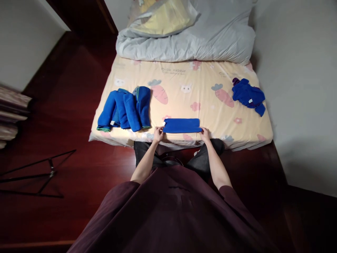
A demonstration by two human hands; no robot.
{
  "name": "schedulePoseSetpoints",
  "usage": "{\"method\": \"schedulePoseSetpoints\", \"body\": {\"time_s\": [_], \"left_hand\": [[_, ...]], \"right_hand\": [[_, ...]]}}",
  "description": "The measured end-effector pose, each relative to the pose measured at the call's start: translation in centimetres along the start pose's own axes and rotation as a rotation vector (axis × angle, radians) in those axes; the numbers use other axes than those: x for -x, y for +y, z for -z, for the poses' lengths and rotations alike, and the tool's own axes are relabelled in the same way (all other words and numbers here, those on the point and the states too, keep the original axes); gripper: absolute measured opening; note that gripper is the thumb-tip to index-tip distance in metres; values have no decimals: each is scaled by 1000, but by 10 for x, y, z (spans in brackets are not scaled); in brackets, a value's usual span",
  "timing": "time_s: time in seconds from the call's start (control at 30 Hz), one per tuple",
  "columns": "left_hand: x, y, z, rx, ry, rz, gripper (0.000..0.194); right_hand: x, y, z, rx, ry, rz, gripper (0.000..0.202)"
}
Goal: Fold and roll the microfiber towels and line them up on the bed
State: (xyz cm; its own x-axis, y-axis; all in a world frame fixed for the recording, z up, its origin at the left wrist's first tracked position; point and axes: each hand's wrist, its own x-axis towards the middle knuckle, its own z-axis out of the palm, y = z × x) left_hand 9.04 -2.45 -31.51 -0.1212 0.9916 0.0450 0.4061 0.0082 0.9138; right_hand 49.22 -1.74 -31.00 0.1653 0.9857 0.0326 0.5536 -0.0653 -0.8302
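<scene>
A blue cloth (181,125), folded into a flat oblong with a small white tag at its left end, lies near the front edge of the bed. My left hand (158,134) pinches its near left corner. At the near right corner, the fingers of my right hand (204,135) are closed on the same cloth. Several rolled blue cloths (126,109) with green edging lie side by side to the left. Over on the right is a crumpled heap of blue cloth (247,94) with a white tag and a dark purple piece under it.
A carrot-print sheet (179,102) covers the bed. Across its far end lie a bunched grey quilt (221,38) and a yellow item in clear plastic (168,19). Black tripod legs (51,172) stand on the dark red floor at left. A wall (297,88) rises along the right.
</scene>
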Motion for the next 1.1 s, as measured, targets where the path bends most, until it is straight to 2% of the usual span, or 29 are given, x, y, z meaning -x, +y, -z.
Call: {"method": "schedulePoseSetpoints", "body": {"time_s": [0.13,0.37,0.5,0.73,1.1], "left_hand": [[0,7,1,-10,13,69,24],[5,30,5,-103,-11,185,16],[5,38,6,-87,-5,202,21],[4,40,8,-98,-3,205,36],[0,37,4,-236,69,252,36]], "right_hand": [[0,-2,-1,-54,-9,-73,25],[5,-17,6,90,-35,-93,39],[6,-24,9,119,-39,-118,46],[4,-23,8,139,-68,-139,53],[1,-29,6,270,-71,-156,52]]}}
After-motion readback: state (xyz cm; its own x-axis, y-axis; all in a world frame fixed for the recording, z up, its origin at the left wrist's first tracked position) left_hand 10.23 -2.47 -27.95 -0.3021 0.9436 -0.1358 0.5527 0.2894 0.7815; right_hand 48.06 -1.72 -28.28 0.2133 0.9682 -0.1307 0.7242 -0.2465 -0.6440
